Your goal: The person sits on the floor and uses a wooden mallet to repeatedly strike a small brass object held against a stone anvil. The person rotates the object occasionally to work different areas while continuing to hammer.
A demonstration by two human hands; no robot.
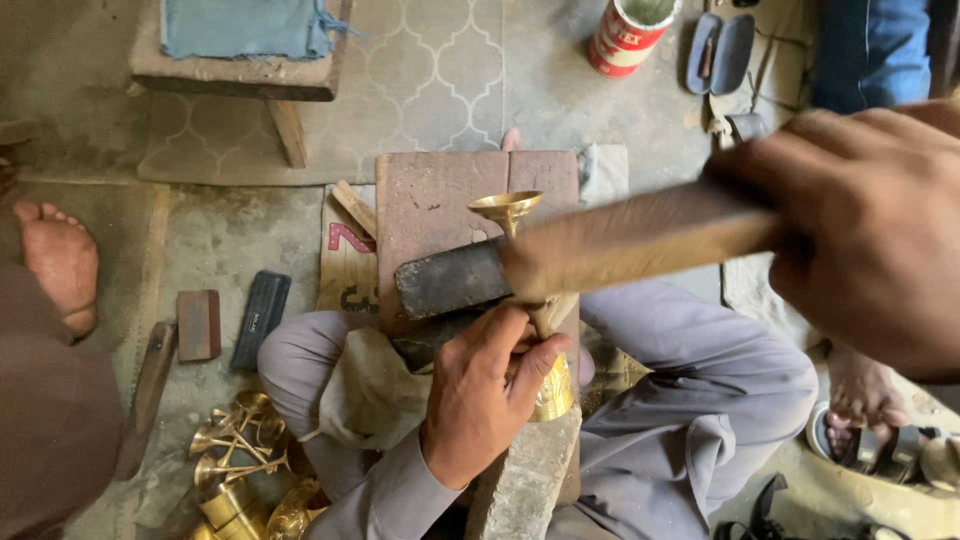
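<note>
Risk: right hand [860, 230] gripping raised hammer [560, 260] could strike left hand [480, 390] clasping brass goblet [535, 330] just below, if swing drifts.

Red and white round tin [630, 35] top centre, lettered cardboard [347, 265] under board

goblet [520, 290] on slab [450, 215] | tin [628, 35] behind | brass pile [240, 460] left

Your light is soft, even daylight with faint shadows; your right hand [865, 235] and its hammer [590, 250] smear with motion blur.
</note>
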